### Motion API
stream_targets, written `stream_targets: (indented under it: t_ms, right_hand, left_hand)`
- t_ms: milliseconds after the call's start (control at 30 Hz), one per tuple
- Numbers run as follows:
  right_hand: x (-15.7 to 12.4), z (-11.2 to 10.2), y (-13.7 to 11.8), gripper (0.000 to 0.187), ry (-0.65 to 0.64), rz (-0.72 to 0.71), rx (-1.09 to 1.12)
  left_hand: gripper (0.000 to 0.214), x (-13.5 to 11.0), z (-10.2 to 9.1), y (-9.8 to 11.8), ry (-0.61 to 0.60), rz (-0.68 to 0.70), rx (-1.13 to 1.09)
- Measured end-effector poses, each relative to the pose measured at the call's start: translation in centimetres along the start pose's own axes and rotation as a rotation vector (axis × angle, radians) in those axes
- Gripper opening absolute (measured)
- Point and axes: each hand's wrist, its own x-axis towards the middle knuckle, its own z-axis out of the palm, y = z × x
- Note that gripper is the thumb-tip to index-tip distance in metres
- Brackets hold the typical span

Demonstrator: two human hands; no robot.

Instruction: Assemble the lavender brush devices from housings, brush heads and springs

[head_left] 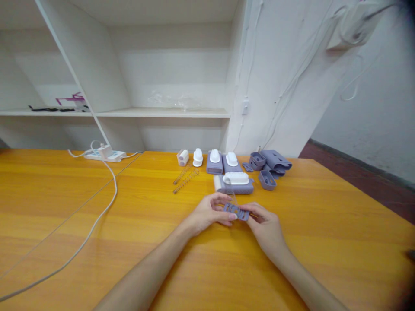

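Observation:
Between both hands is a small grey-purple slotted plastic plate (pixel 240 213), held a little above the table. My left hand (pixel 212 210) pinches its left end, thumb on top. The fingers of my right hand (pixel 263 220) are closed on its right end. A thin wire-like strand (pixel 234 195) rises from the plate; whether it is a spring I cannot tell. Just beyond the hands lies a grey-purple casing (pixel 241 188) with a long white cap (pixel 236 178) on it. Two coil springs (pixel 186 181) lie to the left of that casing.
Two grey-purple casings (pixel 214 167) with white caps, a white piece (pixel 197 157) and a translucent piece (pixel 183 158) stand behind. Grey-purple cups (pixel 267 180), another slotted plate (pixel 247 167) and stacked shells (pixel 275 160) lie right. A power strip (pixel 105 154) trails a white cable (pixel 110 199) leftward.

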Motion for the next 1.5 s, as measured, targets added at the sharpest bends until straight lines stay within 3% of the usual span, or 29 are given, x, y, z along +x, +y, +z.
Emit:
stream_targets:
  t_ms: [167, 333, 433, 567, 667, 833, 1033, 1167, 1233, 1300, 1400, 1500]
  right_hand:
    - [0.0, -0.4, 0.2, 0.025, -0.047, -0.081, -0.175]
    - [1.5, -2.9, 1.2, 0.035, 0.110, -0.275, -0.749]
    - [2.6, -4.3, 2.5, 0.045, 0.183, -0.219, -1.052]
    - [3.4, -5.1, 4.0, 0.058, 0.161, -0.107, -1.234]
    - [3.5, -5.2, 3.7, 0.053, 0.166, -0.110, -1.225]
    - [3.2, -4.9, 2.2, 0.030, 0.340, -0.225, -1.123]
    - [2.5, -4.5, 1.3, 0.032, 0.449, -0.308, -1.086]
    - [1.1, -3.4, -1.0, 0.046, 0.284, -0.575, -0.912]
    - [0.1, -2.1, -2.3, 0.062, 0.147, -0.724, -0.815]
    - [-0.8, -0.8, -3.3, 0.061, 0.063, -0.790, -0.734]
    - [-1.5, 0.3, -3.8, 0.036, 0.061, -0.809, -0.642]
    - [-1.1, -0.9, -3.3, 0.034, 0.158, -0.811, -0.544]
  left_hand:
    - [0.050, 0.3, 0.6, -0.8, 0.023, 0.012, 0.133]
    - [0.039, 0.7, 0.9, -1.5, 0.288, 0.205, 0.415]
    - [0.035, 0.8, 0.6, -1.4, 0.396, 0.280, 0.578]
    - [0.036, 0.9, 0.3, -1.5, 0.406, 0.286, 0.611]
    - [0.037, 0.9, 0.2, -1.7, 0.413, 0.291, 0.604]
    - [0.039, 1.0, 0.0, -2.1, 0.407, 0.266, 0.588]
    - [0.036, 0.8, 0.3, -1.7, 0.417, 0.308, 0.634]
    - [0.034, 0.0, 0.8, -1.3, 0.381, 0.366, 0.870]
    - [0.031, -0.4, 1.0, -1.1, 0.310, 0.406, 1.053]
    - [0.028, -0.8, 1.2, -1.1, 0.211, 0.460, 1.217]
    - [0.030, -1.1, 1.5, -1.1, 0.086, 0.512, 1.372]
    - [0.051, -1.1, 1.6, -1.1, 0.082, 0.512, 1.422]
